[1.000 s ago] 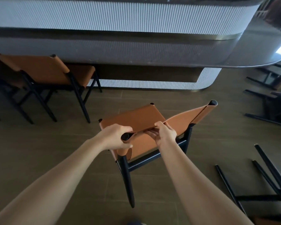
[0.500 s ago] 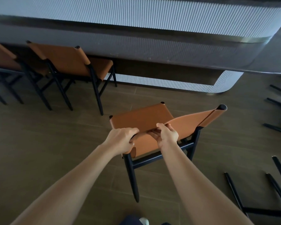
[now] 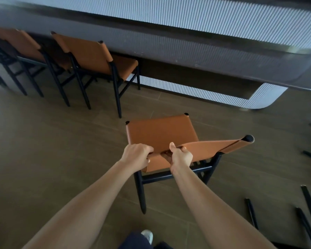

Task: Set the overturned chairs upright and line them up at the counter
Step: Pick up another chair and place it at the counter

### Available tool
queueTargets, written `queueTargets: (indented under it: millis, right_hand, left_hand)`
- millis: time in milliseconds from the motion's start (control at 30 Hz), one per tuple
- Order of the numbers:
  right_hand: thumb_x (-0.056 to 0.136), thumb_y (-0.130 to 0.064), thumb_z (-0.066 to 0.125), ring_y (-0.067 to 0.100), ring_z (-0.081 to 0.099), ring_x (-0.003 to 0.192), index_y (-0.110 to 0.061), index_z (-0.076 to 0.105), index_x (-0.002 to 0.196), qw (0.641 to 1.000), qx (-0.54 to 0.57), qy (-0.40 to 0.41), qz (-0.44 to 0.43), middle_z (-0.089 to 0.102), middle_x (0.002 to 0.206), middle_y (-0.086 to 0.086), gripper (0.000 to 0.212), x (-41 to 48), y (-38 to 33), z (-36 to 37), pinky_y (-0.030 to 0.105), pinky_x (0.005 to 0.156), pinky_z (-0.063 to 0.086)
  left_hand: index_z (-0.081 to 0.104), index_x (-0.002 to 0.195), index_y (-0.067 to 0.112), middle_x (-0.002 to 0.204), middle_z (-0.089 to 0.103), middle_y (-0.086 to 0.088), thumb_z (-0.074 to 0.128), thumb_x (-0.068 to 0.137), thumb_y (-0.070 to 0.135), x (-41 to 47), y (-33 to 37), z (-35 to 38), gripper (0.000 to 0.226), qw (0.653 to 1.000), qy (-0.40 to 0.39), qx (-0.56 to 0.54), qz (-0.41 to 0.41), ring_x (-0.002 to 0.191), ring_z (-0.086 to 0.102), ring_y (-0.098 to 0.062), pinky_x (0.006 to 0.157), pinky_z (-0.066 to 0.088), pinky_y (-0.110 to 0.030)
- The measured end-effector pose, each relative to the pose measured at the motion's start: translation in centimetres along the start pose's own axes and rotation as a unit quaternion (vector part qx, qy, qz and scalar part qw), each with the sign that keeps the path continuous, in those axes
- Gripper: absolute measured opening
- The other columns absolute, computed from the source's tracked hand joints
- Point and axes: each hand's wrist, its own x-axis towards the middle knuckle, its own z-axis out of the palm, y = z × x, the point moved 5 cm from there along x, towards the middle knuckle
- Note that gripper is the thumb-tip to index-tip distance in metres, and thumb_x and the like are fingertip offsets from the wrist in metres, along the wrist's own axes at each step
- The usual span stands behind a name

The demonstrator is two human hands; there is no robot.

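The chair point(image 3: 160, 132) is gripped by the top edge of its back, with the fingers of the left hand point(image 3: 136, 156) and right hand point(image 3: 180, 157) clamped over it and the seat just beyond them. Farther past the fingers, two upright chairs point(image 3: 90, 53) are lined up at the counter point(image 3: 187, 20).

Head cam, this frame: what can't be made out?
- Held chair: front legs hidden under its seat; whether any foot touches the floor is unclear.
- Left hand: covers the backrest corner, so the grip there is hidden.
- Fallen chairs: only black legs show, cut off by the right edge.
- Far-left chair: blurred, cut by the left edge.
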Motion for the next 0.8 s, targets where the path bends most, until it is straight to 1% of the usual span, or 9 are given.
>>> queueTargets:
  millis: [67, 167, 200, 300, 367, 433, 567, 700, 800]
  right_hand:
    - [0.092, -0.017, 0.069, 0.035, 0.069, 0.095, -0.001, 0.061, 0.113, 1.0, -0.014, -0.014, 0.0, 0.07, 0.098, 0.018, 0.028, 0.0, 0.6, -0.6, 0.048, 0.092, 0.055]
    - [0.094, -0.018, 0.066, 0.032, 0.069, 0.093, -0.001, 0.057, 0.126, 0.999, -0.035, -0.024, 0.01, 0.069, 0.097, 0.013, 0.037, -0.1, 1.8, -1.7, 0.046, 0.091, 0.056]
    - [0.094, -0.017, 0.065, 0.031, 0.071, 0.088, -0.001, 0.056, 0.128, 0.999, -0.036, -0.026, 0.017, 0.069, 0.099, 0.013, 0.038, -0.2, 2.2, -2.2, 0.044, 0.088, 0.058]
    - [0.095, -0.011, 0.062, 0.024, 0.072, 0.056, 0.001, 0.055, 0.127, 0.998, -0.018, -0.029, 0.047, 0.067, 0.113, 0.014, 0.035, -0.8, 3.3, -3.7, 0.033, 0.065, 0.062]
    - [0.096, -0.008, 0.061, 0.019, 0.069, 0.048, -0.003, 0.051, 0.133, 0.998, -0.02, -0.018, 0.063, 0.063, 0.121, 0.013, 0.039, -1.1, 4.3, -4.8, 0.032, 0.062, 0.062]
    - [0.096, -0.008, 0.061, 0.019, 0.07, 0.05, -0.004, 0.051, 0.134, 0.998, -0.019, -0.023, 0.062, 0.063, 0.123, 0.012, 0.04, -1.4, 4.8, -5.3, 0.03, 0.06, 0.062]
    - [0.095, -0.01, 0.063, 0.023, 0.073, 0.059, -0.002, 0.05, 0.134, 0.997, -0.014, -0.043, 0.068, 0.064, 0.118, 0.012, 0.042, -1.6, 4.3, -6.0, 0.037, 0.074, 0.062]
    - [0.092, -0.007, 0.067, 0.025, 0.074, 0.062, -0.001, 0.056, 0.113, 0.994, -0.019, -0.07, 0.079, 0.069, 0.099, 0.012, 0.024, -1.4, 3.4, -7.7, 0.038, 0.074, 0.062]
    - [0.093, -0.006, 0.065, 0.028, 0.075, 0.071, 0.004, 0.058, 0.108, 0.991, -0.027, -0.093, 0.097, 0.074, 0.087, 0.019, 0.019, -0.8, 2.7, -9.1, 0.035, 0.066, 0.063]
  left_hand:
    - [0.064, 0.09, 0.028, 0.081, 0.061, 0.013, 0.064, 0.082, 0.013, -0.7, 0.6, 0.6, 0.016, 1.0, -0.003, -0.007, -0.026, 0.08, 0.063, -0.014, 0.061, 0.037, -0.024]
    - [0.067, 0.09, 0.028, 0.083, 0.061, 0.014, 0.065, 0.079, 0.01, -1.7, 1.2, 1.8, 0.021, 0.996, -0.002, -0.043, -0.079, 0.08, 0.061, -0.015, 0.059, 0.037, -0.026]
    - [0.068, 0.089, 0.028, 0.083, 0.059, 0.013, 0.065, 0.078, 0.008, -2.1, 1.4, 2.2, 0.023, 0.994, 0.001, -0.054, -0.097, 0.079, 0.06, -0.015, 0.059, 0.036, -0.026]
    - [0.067, 0.085, 0.028, 0.087, 0.059, 0.011, 0.064, 0.076, 0.007, -3.4, 2.0, 3.7, 0.023, 0.989, -0.013, -0.066, -0.135, 0.078, 0.054, -0.016, 0.064, 0.038, -0.027]
    - [0.063, 0.08, 0.029, 0.085, 0.056, 0.012, 0.065, 0.076, 0.009, -4.3, 2.4, 4.6, 0.02, 0.986, -0.029, -0.071, -0.15, 0.079, 0.053, -0.016, 0.065, 0.038, -0.028]
    - [0.065, 0.082, 0.027, 0.088, 0.058, 0.011, 0.065, 0.077, 0.01, -5.0, 2.5, 5.2, 0.018, 0.983, -0.021, -0.076, -0.167, 0.081, 0.055, -0.016, 0.065, 0.037, -0.028]
    - [0.069, 0.091, 0.023, 0.099, 0.064, 0.006, 0.068, 0.079, 0.01, -5.4, 2.5, 5.3, 0.019, 0.976, -0.025, -0.089, -0.198, 0.083, 0.054, -0.017, 0.067, 0.042, -0.029]
    - [0.067, 0.102, 0.021, 0.11, 0.063, 0.001, 0.061, 0.083, 0.003, -5.5, 3.1, 5.4, 0.027, 0.967, -0.045, -0.126, -0.218, 0.087, 0.053, -0.018, 0.07, 0.044, -0.031]
    - [0.065, 0.113, 0.021, 0.123, 0.06, 0.003, 0.058, 0.082, -0.003, -6.3, 4.0, 5.2, 0.04, 0.954, 0.033, -0.197, -0.224, 0.104, 0.055, -0.017, 0.077, 0.043, -0.025]
